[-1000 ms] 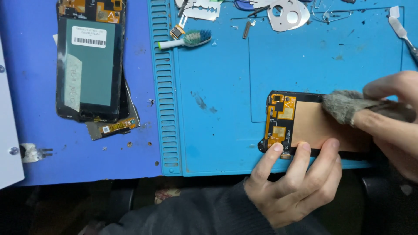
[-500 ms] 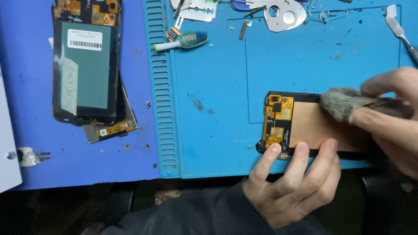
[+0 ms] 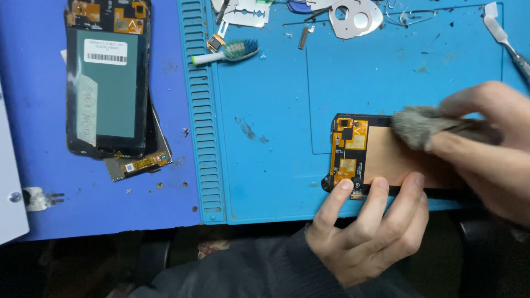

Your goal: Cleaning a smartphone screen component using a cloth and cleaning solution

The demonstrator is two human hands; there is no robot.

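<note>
A phone screen assembly [image 3: 364, 154] lies back side up on the blue work mat [image 3: 265, 110], showing a copper sheet and orange flex circuits. My left hand [image 3: 370, 226] presses its near edge with three fingertips, holding it flat. My right hand [image 3: 486, 143] pinches a grey wad of cloth [image 3: 417, 124] and presses it onto the copper sheet near the top edge. The right part of the assembly is hidden under my right hand.
Two stacked screen assemblies [image 3: 107, 83] lie at the far left on the darker blue surface. A toothbrush [image 3: 226, 52] lies at the mat's top, near metal plates [image 3: 356, 16] and small parts. A metal spatula [image 3: 505, 38] sits top right. A white object [image 3: 11, 187] is at the left edge.
The view has shifted slightly. My right hand and the cloth have slid a little along the copper sheet. My left hand stays on the near edge.
</note>
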